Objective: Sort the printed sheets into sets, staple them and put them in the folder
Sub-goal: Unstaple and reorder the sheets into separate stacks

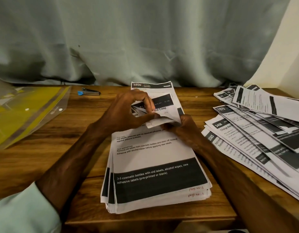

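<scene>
Stack of printed sheets point(155, 167): lies on the wooden worktop point(88, 125), at the centre and close to the near edge. The sheets are loosely squared, with edges stepped at the left and bottom. The top sheet shows text on cosmetic bottles and labels, and a handwritten red note at its lower right corner.

Lifted sheets point(155, 122): at the far end of the stack, a few sheets are raised and curled back.

Left hand point(128, 111): thumb and fingers curled, pinching the curled edge of the lifted sheets from the left.

Right hand point(184, 125): fingers curled round the same edge from the right. The two hands are close together, both clamped on paper.

Sheet headed 3800 point(152, 85): lies flat just beyond the hands, partly covered by them.

Spread of sheets point(254, 132): fanned in overlapping rows at the right of the worktop, reaching its right edge.

Stapler point(90, 93): metal with a blue end, lying at the far left of centre, apart from the stack.

Folder point(27, 113): clear plastic with yellow inside, lying at the left edge.

Curtain point(145, 39): grey-green, hanging behind the worktop.
</scene>
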Action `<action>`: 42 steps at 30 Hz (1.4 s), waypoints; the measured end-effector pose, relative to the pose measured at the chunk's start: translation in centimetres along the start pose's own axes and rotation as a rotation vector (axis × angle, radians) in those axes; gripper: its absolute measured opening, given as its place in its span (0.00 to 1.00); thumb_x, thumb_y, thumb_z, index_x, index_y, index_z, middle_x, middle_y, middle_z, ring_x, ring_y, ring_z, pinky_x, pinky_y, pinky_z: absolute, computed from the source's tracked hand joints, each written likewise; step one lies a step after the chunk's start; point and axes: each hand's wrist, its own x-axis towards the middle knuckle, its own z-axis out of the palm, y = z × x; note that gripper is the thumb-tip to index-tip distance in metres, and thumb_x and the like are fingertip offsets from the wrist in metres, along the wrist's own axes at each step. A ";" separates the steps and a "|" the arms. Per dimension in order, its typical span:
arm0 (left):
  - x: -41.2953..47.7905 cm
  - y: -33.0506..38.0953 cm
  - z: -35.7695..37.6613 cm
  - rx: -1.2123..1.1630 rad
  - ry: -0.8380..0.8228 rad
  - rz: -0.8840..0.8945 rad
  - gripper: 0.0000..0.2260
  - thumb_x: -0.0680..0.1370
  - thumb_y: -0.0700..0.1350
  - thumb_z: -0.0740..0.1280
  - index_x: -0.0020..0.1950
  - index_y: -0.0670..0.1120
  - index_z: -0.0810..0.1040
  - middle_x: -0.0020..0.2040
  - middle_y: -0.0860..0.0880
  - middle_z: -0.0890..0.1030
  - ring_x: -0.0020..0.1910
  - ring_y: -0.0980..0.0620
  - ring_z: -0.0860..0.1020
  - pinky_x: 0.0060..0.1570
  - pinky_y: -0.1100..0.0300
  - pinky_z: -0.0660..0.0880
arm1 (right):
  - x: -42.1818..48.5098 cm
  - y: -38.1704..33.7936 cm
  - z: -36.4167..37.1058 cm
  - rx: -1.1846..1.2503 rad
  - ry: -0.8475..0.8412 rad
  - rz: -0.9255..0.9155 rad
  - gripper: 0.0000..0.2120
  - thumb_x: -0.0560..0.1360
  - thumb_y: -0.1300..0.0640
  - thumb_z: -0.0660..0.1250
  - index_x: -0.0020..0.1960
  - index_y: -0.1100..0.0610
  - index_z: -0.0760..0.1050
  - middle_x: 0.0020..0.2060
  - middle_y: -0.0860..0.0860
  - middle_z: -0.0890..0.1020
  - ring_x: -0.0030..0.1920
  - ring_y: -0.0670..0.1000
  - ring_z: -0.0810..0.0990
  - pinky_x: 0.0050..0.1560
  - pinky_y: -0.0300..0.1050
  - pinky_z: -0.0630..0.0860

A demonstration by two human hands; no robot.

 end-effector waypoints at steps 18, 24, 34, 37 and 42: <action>0.0 -0.4 1.8 0.047 0.192 -0.139 0.12 0.72 0.50 0.79 0.53 0.49 0.84 0.41 0.57 0.83 0.29 0.55 0.74 0.31 0.59 0.74 | 0.2 0.4 0.2 -0.184 -0.024 -0.073 0.10 0.76 0.55 0.73 0.57 0.50 0.77 0.48 0.46 0.81 0.47 0.44 0.81 0.45 0.34 0.80; -0.2 -0.3 1.7 0.097 0.173 -0.077 0.07 0.74 0.45 0.78 0.49 0.48 0.83 0.41 0.56 0.84 0.32 0.56 0.78 0.32 0.67 0.72 | 0.1 0.4 0.1 -0.135 0.003 -0.027 0.09 0.75 0.54 0.74 0.53 0.51 0.77 0.45 0.46 0.82 0.45 0.44 0.83 0.39 0.32 0.79; 0.0 -0.3 0.3 0.098 -0.041 0.032 0.07 0.72 0.43 0.77 0.47 0.51 0.83 0.69 0.52 0.76 0.55 0.61 0.77 0.45 0.72 0.72 | 0.1 0.4 -0.4 -0.109 -0.033 -0.047 0.15 0.76 0.61 0.73 0.62 0.56 0.79 0.50 0.46 0.82 0.47 0.42 0.82 0.43 0.28 0.77; 0.0 -0.2 0.2 0.084 -0.037 0.056 0.06 0.73 0.43 0.77 0.47 0.50 0.83 0.66 0.51 0.76 0.56 0.57 0.78 0.43 0.65 0.77 | 0.2 0.4 -0.4 -0.091 -0.031 -0.021 0.12 0.76 0.60 0.73 0.59 0.54 0.80 0.47 0.46 0.83 0.45 0.42 0.82 0.40 0.28 0.77; 0.0 -0.4 0.1 0.076 -0.003 0.064 0.05 0.73 0.43 0.76 0.48 0.49 0.83 0.62 0.50 0.78 0.59 0.52 0.78 0.44 0.51 0.81 | 0.3 0.4 -0.3 -0.094 -0.007 -0.006 0.09 0.76 0.61 0.73 0.47 0.48 0.77 0.42 0.45 0.82 0.41 0.43 0.82 0.40 0.30 0.78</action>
